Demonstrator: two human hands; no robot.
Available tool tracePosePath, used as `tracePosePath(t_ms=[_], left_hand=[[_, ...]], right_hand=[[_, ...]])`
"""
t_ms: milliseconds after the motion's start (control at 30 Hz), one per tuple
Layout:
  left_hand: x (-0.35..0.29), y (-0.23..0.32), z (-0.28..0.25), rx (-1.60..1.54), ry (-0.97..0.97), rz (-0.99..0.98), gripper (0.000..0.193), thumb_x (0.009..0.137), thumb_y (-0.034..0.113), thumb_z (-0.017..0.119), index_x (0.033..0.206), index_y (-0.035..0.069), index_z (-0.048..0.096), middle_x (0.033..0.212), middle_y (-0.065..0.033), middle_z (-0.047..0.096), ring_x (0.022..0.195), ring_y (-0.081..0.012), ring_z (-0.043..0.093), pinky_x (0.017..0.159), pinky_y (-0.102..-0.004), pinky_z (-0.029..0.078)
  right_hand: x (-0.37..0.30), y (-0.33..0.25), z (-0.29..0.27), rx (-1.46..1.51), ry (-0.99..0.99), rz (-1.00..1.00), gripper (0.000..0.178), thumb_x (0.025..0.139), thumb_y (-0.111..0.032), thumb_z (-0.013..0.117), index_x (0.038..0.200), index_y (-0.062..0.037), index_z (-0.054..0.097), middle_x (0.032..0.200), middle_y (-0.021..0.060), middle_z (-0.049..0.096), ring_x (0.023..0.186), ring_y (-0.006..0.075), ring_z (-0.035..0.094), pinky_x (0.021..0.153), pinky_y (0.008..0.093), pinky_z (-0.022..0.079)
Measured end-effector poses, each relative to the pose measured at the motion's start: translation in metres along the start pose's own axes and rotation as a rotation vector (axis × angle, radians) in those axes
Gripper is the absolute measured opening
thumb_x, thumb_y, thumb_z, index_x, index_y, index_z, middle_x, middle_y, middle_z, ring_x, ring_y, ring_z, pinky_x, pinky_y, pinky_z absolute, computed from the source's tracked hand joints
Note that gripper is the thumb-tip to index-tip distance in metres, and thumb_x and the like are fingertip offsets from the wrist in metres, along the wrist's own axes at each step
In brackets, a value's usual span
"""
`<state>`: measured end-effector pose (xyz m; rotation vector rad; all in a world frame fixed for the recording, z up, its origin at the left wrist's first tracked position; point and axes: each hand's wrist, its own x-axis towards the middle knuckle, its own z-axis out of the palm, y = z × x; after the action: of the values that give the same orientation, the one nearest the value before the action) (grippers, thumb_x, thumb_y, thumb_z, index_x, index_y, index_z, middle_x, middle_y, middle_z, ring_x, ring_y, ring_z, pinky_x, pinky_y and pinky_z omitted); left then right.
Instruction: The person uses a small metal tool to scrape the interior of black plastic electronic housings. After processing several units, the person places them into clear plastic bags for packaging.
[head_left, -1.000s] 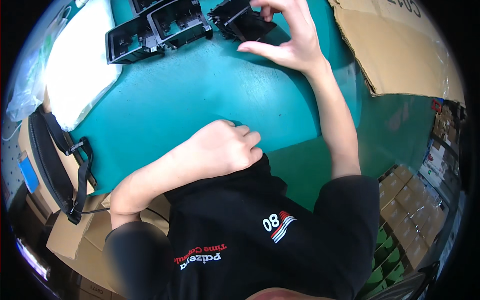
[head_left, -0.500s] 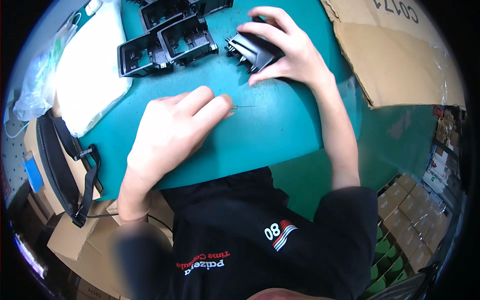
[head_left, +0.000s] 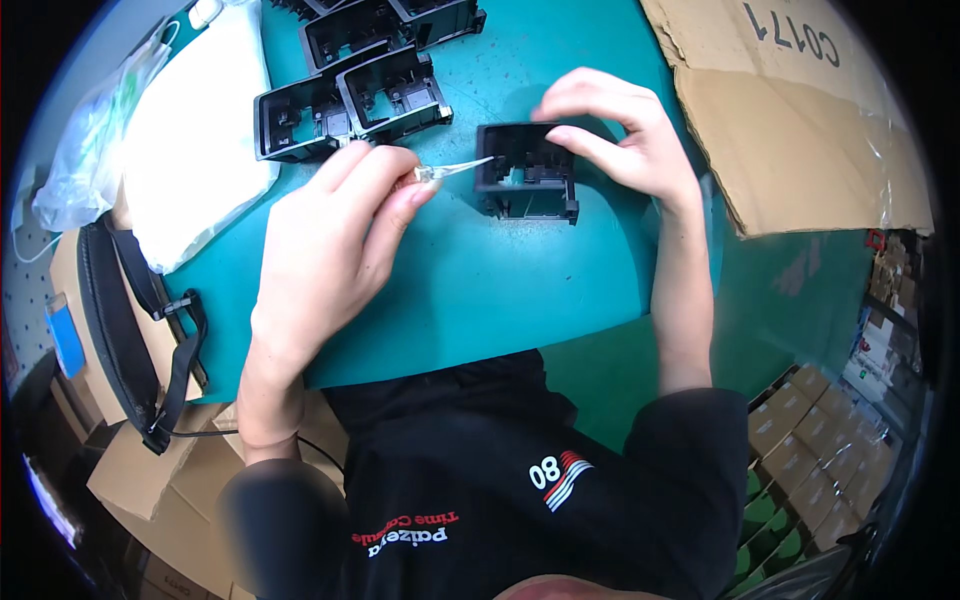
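"Grip first: what is the left hand (head_left: 325, 240) pinching?"

"It's pinching a thin, shiny, pointed tool (head_left: 457, 170). The tip is showing over the open black plastic box (head_left: 530, 190) on the green surface (head_left: 480, 290). Maybe it's lining up, so it's needing steady aim."

"And the right hand (head_left: 635, 135)?"

"It's curling by the box's far right corner; I can't tell if it's gripping."

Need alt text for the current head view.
A person's left hand holds a slim pale tool, its tip at an open black plastic housing on a green table; the right hand is at the housing's far right corner. More black housings and a white bundle lie to the left, cardboard right.
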<state>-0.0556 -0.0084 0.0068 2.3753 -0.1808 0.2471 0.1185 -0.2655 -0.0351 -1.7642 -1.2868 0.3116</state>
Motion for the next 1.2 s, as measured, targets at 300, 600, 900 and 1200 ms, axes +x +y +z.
tracePosePath(t_ms=[300,600,900,1200], left_hand=[[-0.002,-0.002,0.014,0.06,-0.028,0.009,0.01,0.095,0.018,0.07,0.094,0.009,0.065,0.077,-0.009,0.059,0.064,-0.0302,0.062,0.057,-0.0386,0.05],[-0.001,-0.001,0.012,0.065,-0.055,0.03,0.011,0.094,0.02,0.072,0.098,0.011,0.068,0.076,-0.0065,0.057,0.064,-0.0276,0.062,0.056,-0.0368,0.05],[-0.006,0.007,0.02,0.101,-0.065,0.045,0.024,0.092,0.012,0.074,0.116,0.009,0.074,0.074,-0.008,0.056,0.056,-0.023,0.056,0.053,-0.0346,0.046],[-0.009,0.007,0.027,0.139,-0.08,0.028,0.024,0.092,0.015,0.074,0.115,0.009,0.074,0.072,-0.0087,0.053,0.054,-0.0246,0.054,0.052,-0.0367,0.045]], right_hand=[[-0.003,-0.04,-0.004,-0.139,-0.267,0.078,0.069,0.066,-0.039,0.091,0.119,-0.0061,0.063,0.11,0.0108,0.063,0.102,0.0326,0.064,0.088,0.039,0.053],[-0.006,-0.041,0.0,-0.118,-0.219,0.051,0.069,0.069,-0.044,0.09,0.119,-0.0047,0.062,0.106,0.0113,0.064,0.095,0.0314,0.065,0.083,0.0388,0.054],[0.003,-0.038,0.019,-0.264,-0.06,-0.025,0.057,0.074,-0.024,0.081,0.123,-0.0041,0.061,0.112,0.0142,0.063,0.103,0.0346,0.063,0.09,0.0408,0.053],[0.007,-0.032,0.041,-0.295,0.029,-0.047,0.063,0.074,-0.041,0.088,0.118,-0.0044,0.062,0.105,0.0138,0.063,0.097,0.035,0.064,0.085,0.0409,0.054]])
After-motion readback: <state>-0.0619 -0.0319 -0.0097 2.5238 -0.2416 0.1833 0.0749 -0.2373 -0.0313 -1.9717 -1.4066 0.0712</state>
